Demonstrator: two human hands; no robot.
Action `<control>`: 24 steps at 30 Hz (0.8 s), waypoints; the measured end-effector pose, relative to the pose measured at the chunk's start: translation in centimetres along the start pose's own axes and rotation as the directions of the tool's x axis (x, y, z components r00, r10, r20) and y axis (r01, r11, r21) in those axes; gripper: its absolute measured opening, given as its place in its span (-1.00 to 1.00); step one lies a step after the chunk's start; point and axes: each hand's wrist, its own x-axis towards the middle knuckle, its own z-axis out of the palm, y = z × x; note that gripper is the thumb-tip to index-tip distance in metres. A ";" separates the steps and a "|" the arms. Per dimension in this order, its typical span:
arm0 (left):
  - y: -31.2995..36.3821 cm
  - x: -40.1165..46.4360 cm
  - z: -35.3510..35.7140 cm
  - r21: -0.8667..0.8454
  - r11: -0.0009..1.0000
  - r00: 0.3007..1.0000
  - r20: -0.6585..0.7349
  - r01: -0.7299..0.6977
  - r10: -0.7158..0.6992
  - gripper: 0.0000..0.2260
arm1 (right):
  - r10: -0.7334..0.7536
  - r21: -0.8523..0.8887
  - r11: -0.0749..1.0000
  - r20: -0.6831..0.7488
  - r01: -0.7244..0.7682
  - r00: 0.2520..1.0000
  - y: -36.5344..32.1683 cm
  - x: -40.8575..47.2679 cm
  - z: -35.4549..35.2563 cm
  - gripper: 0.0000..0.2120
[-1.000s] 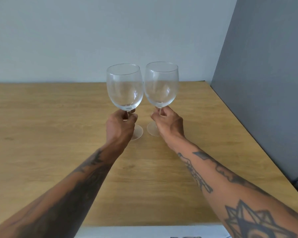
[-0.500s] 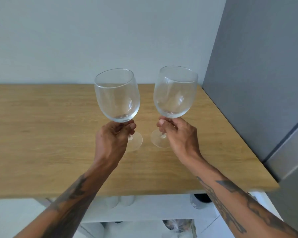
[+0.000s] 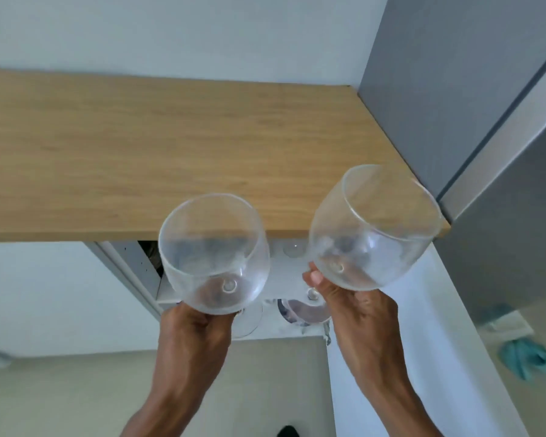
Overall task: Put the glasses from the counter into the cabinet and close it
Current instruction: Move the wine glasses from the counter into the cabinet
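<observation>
Two clear wine glasses are held in the air in front of the wooden counter [image 3: 171, 146]. My left hand [image 3: 193, 329] grips the stem of the left wine glass [image 3: 213, 247], whose bowl sits over the counter's front edge. My right hand [image 3: 356, 310] grips the stem of the right wine glass [image 3: 375, 228], tilted a little to the right. Below the counter the cabinet [image 3: 171, 290] stands open, with a white shelf and some glassware partly hidden behind the bowls. Its white door [image 3: 423, 342] swings out on the right.
A grey tall unit [image 3: 454, 89] rises at the right of the counter. A white wall [image 3: 171, 33] runs behind. The beige floor [image 3: 60, 395] lies below. A teal cloth [image 3: 524, 357] is reflected or lying at the far right.
Both glasses have been lifted off the counter and drawn back toward me, past its front edge. The view has tipped downward, showing the open cabinet and floor.
</observation>
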 end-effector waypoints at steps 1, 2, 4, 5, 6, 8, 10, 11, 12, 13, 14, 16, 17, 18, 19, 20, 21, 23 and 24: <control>-1.3 -0.5 0.6 0.001 1.000 1.000 0.015 0.008 -0.008 -0.62 | 0.021 -0.040 0.999 0.004 -0.021 1.000 1.5 -0.6 0.1 -0.92; -2.5 -0.9 1.2 0.001 1.000 0.999 0.029 0.016 -0.016 -0.62 | 0.046 -0.083 0.996 0.010 -0.045 0.999 3.0 -1.0 0.2 -0.90; -4.8 -1.1 2.7 -0.009 1.000 0.999 0.046 0.021 -0.020 -0.65 | 0.099 -0.123 0.988 0.017 -0.096 0.995 6.5 -1.5 0.5 -0.85; -6.0 -1.0 3.5 -0.013 1.000 0.999 0.047 0.019 -0.018 -0.67 | 0.126 -0.136 0.983 0.006 -0.124 0.992 8.3 -1.5 0.7 -0.84; -7.1 -0.8 4.4 -0.019 1.000 0.999 0.047 0.021 -0.020 -0.68 | 0.151 -0.148 0.977 -0.017 -0.152 0.988 10.1 -1.3 1.0 -0.85; -9.4 -0.1 6.5 -0.042 0.998 0.998 0.037 0.053 -0.051 -0.68 | 0.187 -0.152 0.969 -0.056 -0.193 0.981 13.7 -0.4 1.6 -0.87; -12.0 1.1 8.8 -0.077 0.992 0.995 0.012 0.103 -0.102 -0.64 | 0.207 -0.171 0.961 -0.076 -0.217 0.975 17.3 1.1 2.1 -0.89; -13.3 1.8 10.0 -0.080 0.990 0.993 0.000 0.120 -0.120 -0.63 | 0.217 -0.177 0.957 -0.089 -0.230 0.972 19.1 2.0 2.4 -0.91; -14.5 2.7 11.1 -0.072 0.989 0.991 -0.009 0.130 -0.131 -0.63 | 0.231 -0.171 0.954 -0.105 -0.246 0.967 20.7 3.1 2.7 -0.92; -15.7 3.6 12.2 -0.062 0.988 0.990 -0.013 0.139 -0.140 -0.64 | 0.245 -0.160 0.952 -0.115 -0.262 0.963 22.1 4.2 3.0 -0.90; -16.7 4.5 13.3 -0.051 0.988 0.989 -0.016 0.146 -0.147 -0.66 | 0.257 -0.151 0.950 -0.123 -0.274 0.958 23.5 5.3 3.2 -0.87; -18.6 6.6 15.2 -0.022 0.988 0.988 -0.033 0.150 -0.150 -0.70 | 0.281 -0.141 0.944 -0.123 -0.297 0.952 25.7 7.8 3.6 -0.84; -19.3 7.7 16.0 -0.005 0.988 0.987 -0.044 0.153 -0.153 -0.70 | 0.291 -0.124 0.944 -0.120 -0.305 0.949 26.5 9.0 3.8 -0.86; -19.9 8.8 16.8 0.014 0.988 0.987 -0.053 0.156 -0.155 -0.70 | 0.289 -0.113 0.947 -0.118 -0.302 0.950 27.2 10.3 4.0 -0.89; -20.4 9.7 17.5 0.031 0.987 0.986 -0.057 0.159 -0.157 -0.69 | 0.275 -0.119 0.950 -0.117 -0.288 0.954 27.9 11.5 4.2 -0.88; -20.9 10.6 18.2 0.040 0.986 0.985 -0.058 0.163 -0.161 -0.69 | 0.263 -0.131 0.952 -0.114 -0.277 0.958 28.5 12.6 4.5 -0.88; -21.3 11.4 18.8 0.040 0.985 0.984 -0.059 0.168 -0.166 -0.69 | 0.258 -0.137 0.952 -0.110 -0.272 0.960 29.1 13.6 4.7 -0.88; -22.0 12.7 19.7 0.043 0.985 0.984 -0.073 0.166 -0.163 -0.73 | 0.264 -0.127 0.953 -0.102 -0.276 0.959 30.0 15.3 5.1 -0.88; -22.1 13.3 20.1 0.047 0.987 0.985 -0.085 0.152 -0.147 -0.77 | 0.269 -0.122 0.952 -0.102 -0.281 0.958 30.3 16.0 5.4 -0.86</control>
